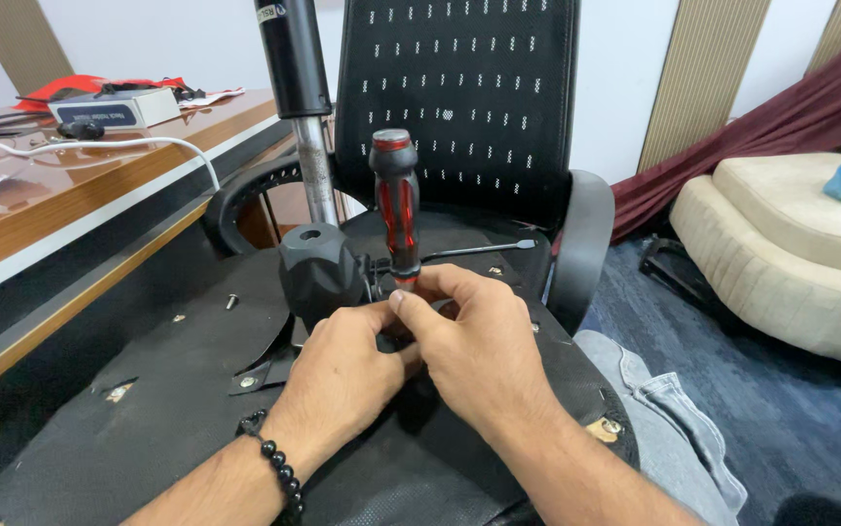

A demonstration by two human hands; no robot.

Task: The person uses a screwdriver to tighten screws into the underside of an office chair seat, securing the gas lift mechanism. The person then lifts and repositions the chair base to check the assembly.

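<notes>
An office chair lies overturned, the black underside of its seat facing up. A red and black screwdriver stands upright on the seat mechanism beside a black faceted knob. My right hand pinches the screwdriver's shaft just below the handle. My left hand, with a black bead bracelet at the wrist, rests against the mechanism next to it, fingers curled under; what they touch is hidden. The gas cylinder rises behind the knob.
The black mesh chair back and armrest stand behind. A loose screw lies on the seat underside. A wooden desk with a white cable and a box is at left. A cream sofa is at right, above blue carpet.
</notes>
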